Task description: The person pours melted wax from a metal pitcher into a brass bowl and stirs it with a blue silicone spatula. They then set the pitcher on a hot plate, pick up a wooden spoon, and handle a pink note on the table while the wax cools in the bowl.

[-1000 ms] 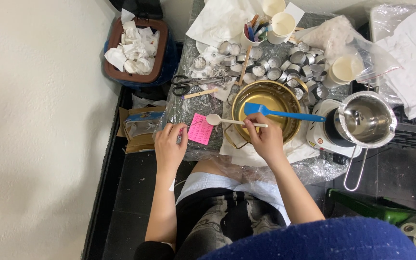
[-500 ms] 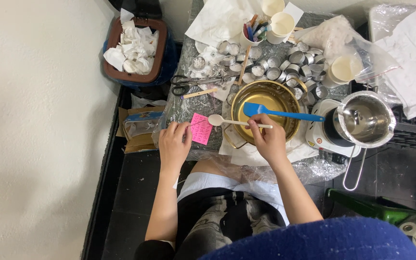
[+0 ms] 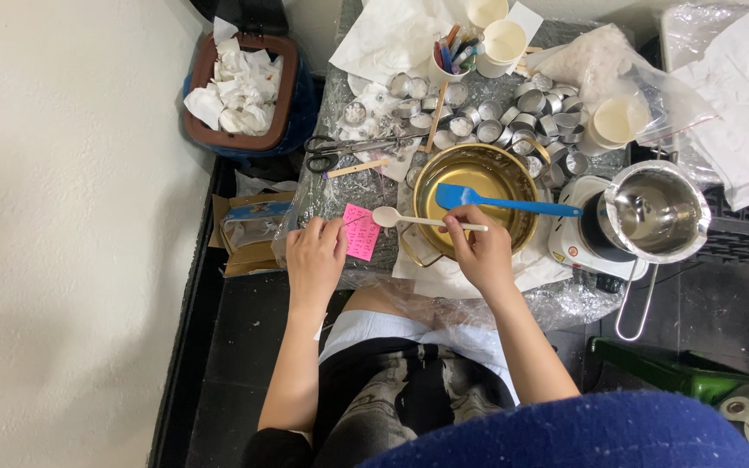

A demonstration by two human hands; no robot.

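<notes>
Spoon (image 3: 418,219) horiz (bowl end left), right hand (image 3: 480,253) grip

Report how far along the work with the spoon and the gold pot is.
Done: gold pot holds yellowish liquid, blue spatula resting across it. In hand: right hand holds the white spoon level beside the pot; left hand touches the pink note. Left: the small metal cups look mostly unfilled.

A single head-worn view looks almost straight down from above the seated person, fairly near, facing the cluttered counter (image 3: 340,186), with lap and floor along the near edge.
</notes>
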